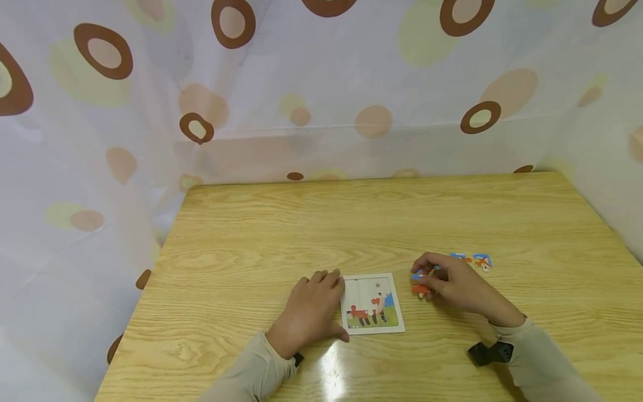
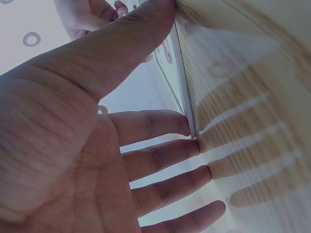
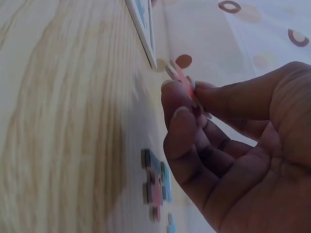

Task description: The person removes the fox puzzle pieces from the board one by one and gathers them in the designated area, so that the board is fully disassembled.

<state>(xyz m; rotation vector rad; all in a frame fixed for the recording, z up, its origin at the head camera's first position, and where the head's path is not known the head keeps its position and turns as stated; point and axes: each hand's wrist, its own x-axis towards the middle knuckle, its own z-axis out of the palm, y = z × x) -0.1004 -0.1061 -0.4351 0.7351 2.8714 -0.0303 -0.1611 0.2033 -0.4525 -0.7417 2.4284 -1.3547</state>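
Observation:
A square jigsaw board [image 1: 374, 330] with a pale frame lies on the table; part of its animal picture is filled along the bottom and right, and bare backing shows at the upper left. My left hand [image 1: 312, 307] rests at the board's left side, fingers extended, the index fingertip touching the frame's edge [image 2: 186, 109] in the left wrist view. To the right of the board, my right hand [image 1: 454, 282] pinches a red and blue jigsaw piece [image 1: 421, 290] between thumb and fingers. The right wrist view shows this piece [image 3: 182, 80] edge-on, raised above the table.
Several loose jigsaw pieces [image 1: 483, 261] lie just beyond my right hand, which partly covers them. The wooden table [image 1: 301, 223] meets a patterned cloth [image 1: 331, 84] at the back and sides. A dark wrist device [image 1: 489, 353] sits at the right sleeve.

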